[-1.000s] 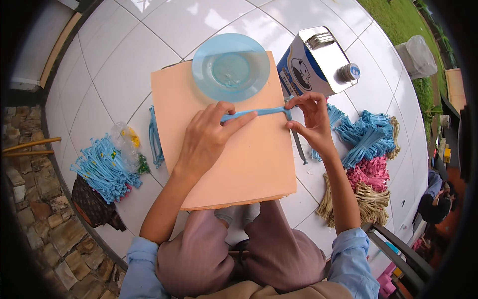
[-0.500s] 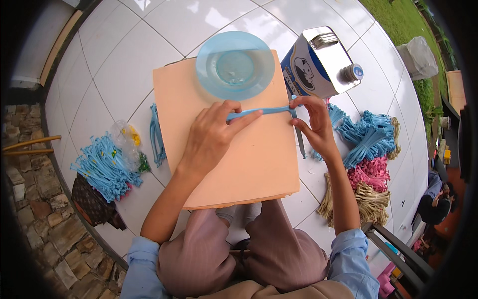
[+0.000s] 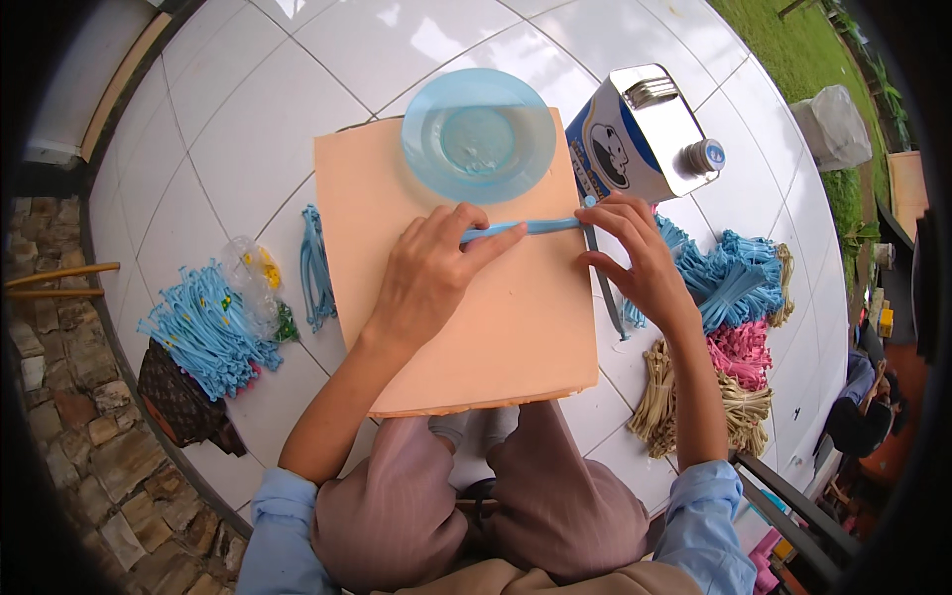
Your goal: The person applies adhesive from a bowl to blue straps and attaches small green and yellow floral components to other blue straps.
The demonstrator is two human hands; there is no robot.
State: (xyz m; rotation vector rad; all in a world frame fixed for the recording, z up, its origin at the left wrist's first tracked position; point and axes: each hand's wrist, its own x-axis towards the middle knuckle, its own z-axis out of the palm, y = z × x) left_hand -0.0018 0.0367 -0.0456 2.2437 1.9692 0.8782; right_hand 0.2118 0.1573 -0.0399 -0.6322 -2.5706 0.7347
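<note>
**Slim, flat light-blue strap (image 3: 550,226) stretched above a flat peach-coloured board (image 3: 476,337)**

The left hand (image 3: 421,268) pinches the strap between thumb and fingers. The right hand (image 3: 640,248) has its fingertips at the strap's right end, its thumb apart from the index finger; whether it grips, I cannot tell. The strap runs left to right across the board's far half, just on the near side of a round translucent blue dish (image 3: 421,139).

It looks light and limp, probably soft and bendable, so a flat pinch near each end should suit it. Its left end is hidden under the left hand. A narrow dark-grey strip (image 3: 607,288) hangs by the right hand; whether it joins the strap is unclear.

Farther right stand a rectangular blue-and-white metal can (image 3: 645,139) and, nearer, bundled blue straps (image 3: 729,283), a pink bundle (image 3: 739,354) and beige bundles (image 3: 746,412), partly covered by the right forearm. To the left, a heap of thin light-blue straps (image 3: 208,327) touches a clear plastic bag (image 3: 248,288) whose contents are hard to make out.
</note>
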